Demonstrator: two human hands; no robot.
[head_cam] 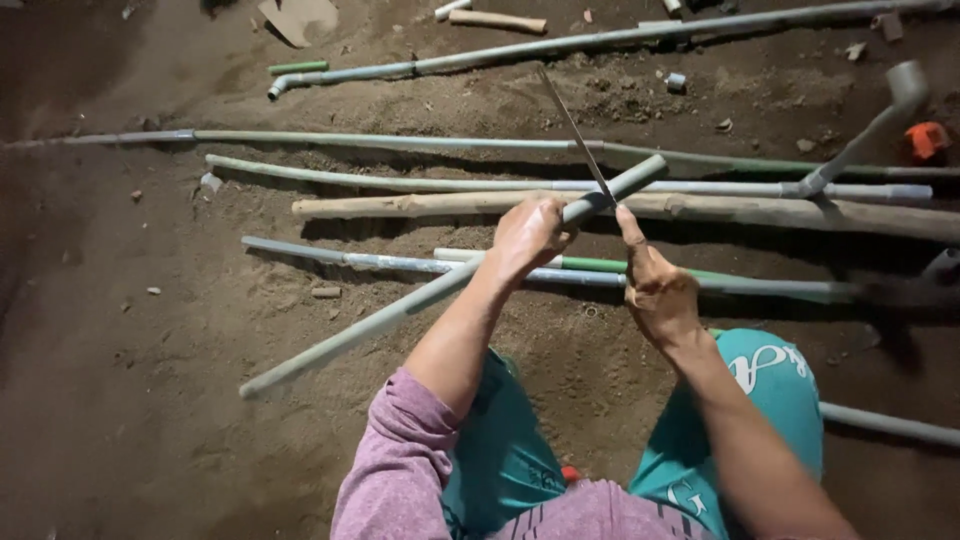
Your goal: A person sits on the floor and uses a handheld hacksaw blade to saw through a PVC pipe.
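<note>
Head view: looking down at person's lap, teal trousers, pink sleeve on left arm.
Ground: bare brown dirt floor (130, 300), dim light, small stones + scraps scattered.
Long clutter: grey pipes (400, 140) lie in rows across the dirt, well apart from each other; rough wooden pole (760, 210) lies among them, right behind the hands; green-banded pipe (590, 266) passes under the hands.
Top edge: elbow-ended pipe (500, 55), short wooden handle (497, 20), cardboard scrap (300, 18).
Right side: pipe w/ bent end (880, 115) sticking up, orange object (927, 140) just beside it.
Held pipe: grey pipe (400, 312) runs diagonal, low left end near the dirt, upper end raised past the hands.
Left hand (528, 238): fist closed round held pipe near its upper end.
Right hand (655, 285): closed on lower end of thin saw blade (575, 135), index finger stretched along it.
Blade: set across held pipe just right of left hand, touching it, tip pointing away.
</note>
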